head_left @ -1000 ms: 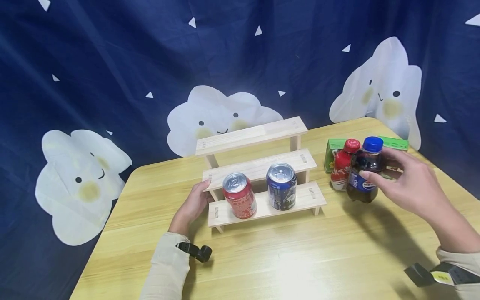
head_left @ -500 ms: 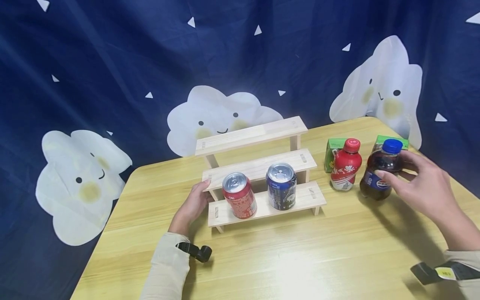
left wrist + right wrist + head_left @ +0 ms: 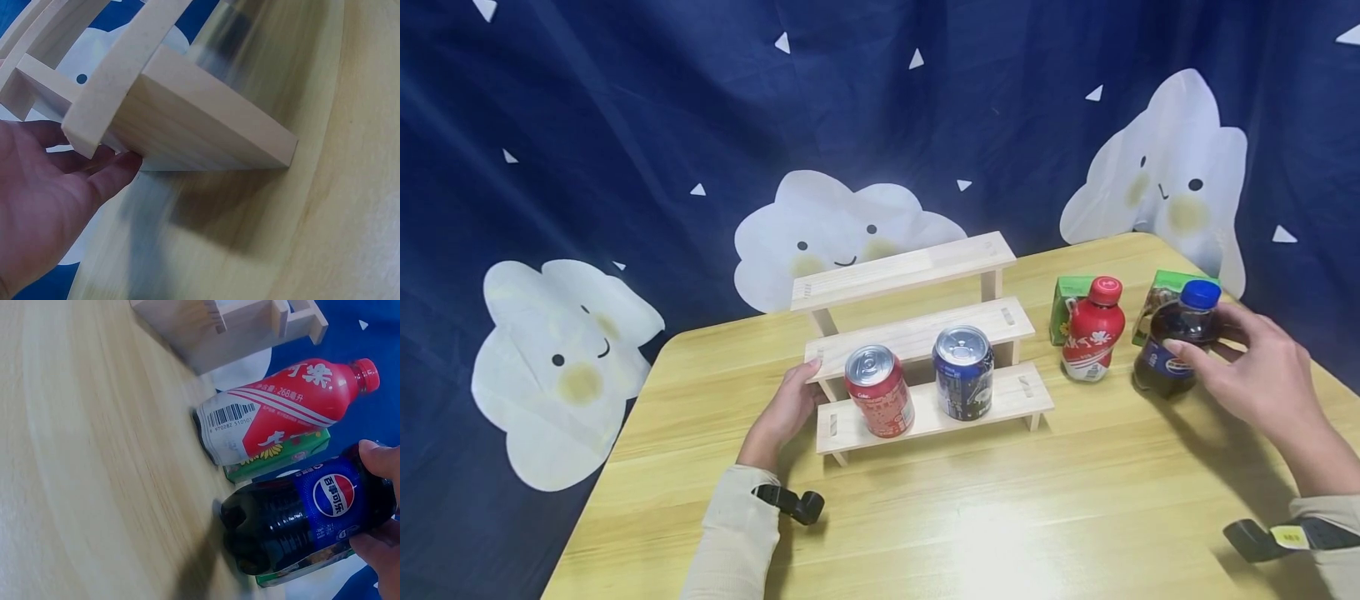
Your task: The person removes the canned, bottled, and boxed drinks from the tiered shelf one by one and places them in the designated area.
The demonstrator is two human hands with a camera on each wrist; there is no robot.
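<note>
In the head view my right hand (image 3: 1262,362) grips a dark cola bottle (image 3: 1167,367) with a blue cap, thumb on one side and fingers on the other. The right wrist view has the bottle (image 3: 294,509) held round its upper part, its base close to the tabletop; whether they touch I cannot tell. My left hand (image 3: 786,408) holds the left end of the middle board of a three-step wooden rack (image 3: 917,337). In the left wrist view, its fingers (image 3: 115,175) lie against that end. A red cola can (image 3: 880,396) and a dark blue can (image 3: 962,375) stand on the lowest step.
A red-capped red bottle (image 3: 1092,333) stands between the rack and the cola bottle. One green carton (image 3: 1063,304) is behind it, and another green carton (image 3: 1161,296) is behind the cola bottle. A blue cloud-patterned curtain (image 3: 865,100) hangs beyond the wooden table (image 3: 925,525).
My right hand has carried the cola bottle rightward, away from the red bottle, and it now sits lower in front of the right carton. The left hand, rack and cans have stayed put.
</note>
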